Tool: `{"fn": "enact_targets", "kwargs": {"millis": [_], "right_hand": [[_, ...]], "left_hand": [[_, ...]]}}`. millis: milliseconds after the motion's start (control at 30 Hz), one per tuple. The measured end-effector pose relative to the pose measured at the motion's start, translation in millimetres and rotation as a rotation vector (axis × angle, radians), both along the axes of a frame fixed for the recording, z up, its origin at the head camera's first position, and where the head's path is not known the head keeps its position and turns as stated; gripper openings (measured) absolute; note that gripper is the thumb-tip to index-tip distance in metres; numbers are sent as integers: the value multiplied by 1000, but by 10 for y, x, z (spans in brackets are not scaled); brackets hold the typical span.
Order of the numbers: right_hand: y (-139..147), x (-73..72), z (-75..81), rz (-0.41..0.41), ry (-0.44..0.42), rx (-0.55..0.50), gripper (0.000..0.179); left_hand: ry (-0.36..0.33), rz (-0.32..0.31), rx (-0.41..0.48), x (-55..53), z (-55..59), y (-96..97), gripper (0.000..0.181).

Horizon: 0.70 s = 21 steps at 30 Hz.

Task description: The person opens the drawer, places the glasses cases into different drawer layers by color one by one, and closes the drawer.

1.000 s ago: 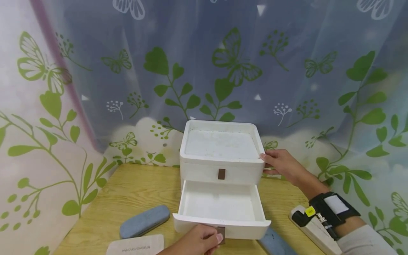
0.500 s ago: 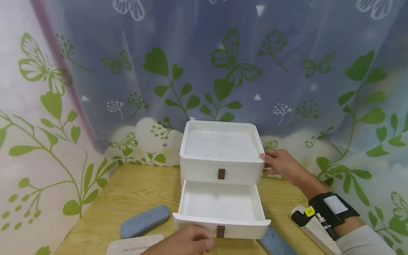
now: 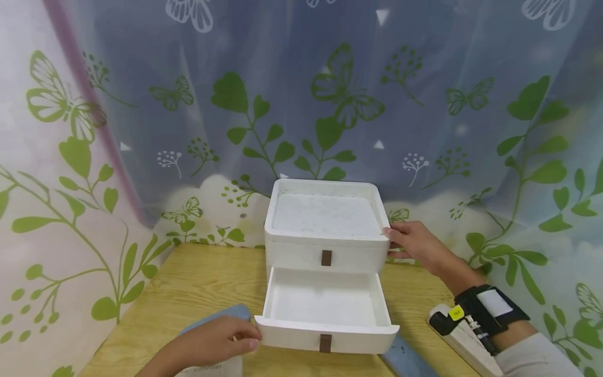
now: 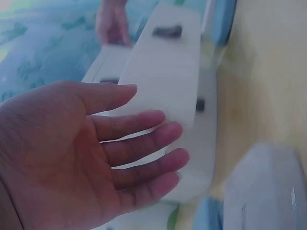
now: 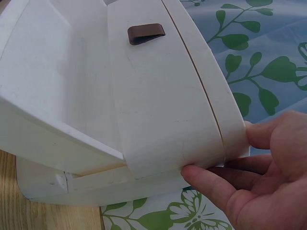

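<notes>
White drawer box stands in the middle of the wooden surface, its back to a cloth with green leaves and butterflies, and its front turned to me. I guess it faces me so I can get at the drawers. The drawer under the top one sticks out, and I can see its white floor. My right hand holds the box at its right front corner, thumb at the top rim and bent fingers on the side; I think that is to stop the box from sliding. My left hand holds nothing. Its fingers are a bit bent, with little gaps between them, right by the drawer's left corner, and I can't tell if they touch it. I'd say the drawer's brown tab is for pulling. A blue case lies partly hidden by my left hand, next to a pale thing with small letters. Another blue case peeks out by the drawer's right side, maybe to be out of the way.
</notes>
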State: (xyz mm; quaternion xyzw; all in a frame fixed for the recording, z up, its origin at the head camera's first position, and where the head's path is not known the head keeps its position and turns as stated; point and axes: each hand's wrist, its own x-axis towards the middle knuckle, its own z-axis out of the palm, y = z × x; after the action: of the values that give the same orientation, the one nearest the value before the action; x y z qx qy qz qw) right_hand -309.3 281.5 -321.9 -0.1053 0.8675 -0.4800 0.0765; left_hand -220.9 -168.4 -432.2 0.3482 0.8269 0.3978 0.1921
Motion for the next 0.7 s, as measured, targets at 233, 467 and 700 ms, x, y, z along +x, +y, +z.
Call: {"fn": "enact_targets", "kwargs": {"millis": [233, 467, 700], "right_hand": [[-9, 4, 1, -2, 1, 0, 62], [-12, 22, 12, -3, -7, -6, 62], [-3, 16, 3, -2, -6, -9, 62]], "left_hand": [[72, 145, -102, -198, -93, -273, 33], [131, 297, -233, -344, -261, -365, 46], [120, 388, -367, -457, -413, -431, 59]]}}
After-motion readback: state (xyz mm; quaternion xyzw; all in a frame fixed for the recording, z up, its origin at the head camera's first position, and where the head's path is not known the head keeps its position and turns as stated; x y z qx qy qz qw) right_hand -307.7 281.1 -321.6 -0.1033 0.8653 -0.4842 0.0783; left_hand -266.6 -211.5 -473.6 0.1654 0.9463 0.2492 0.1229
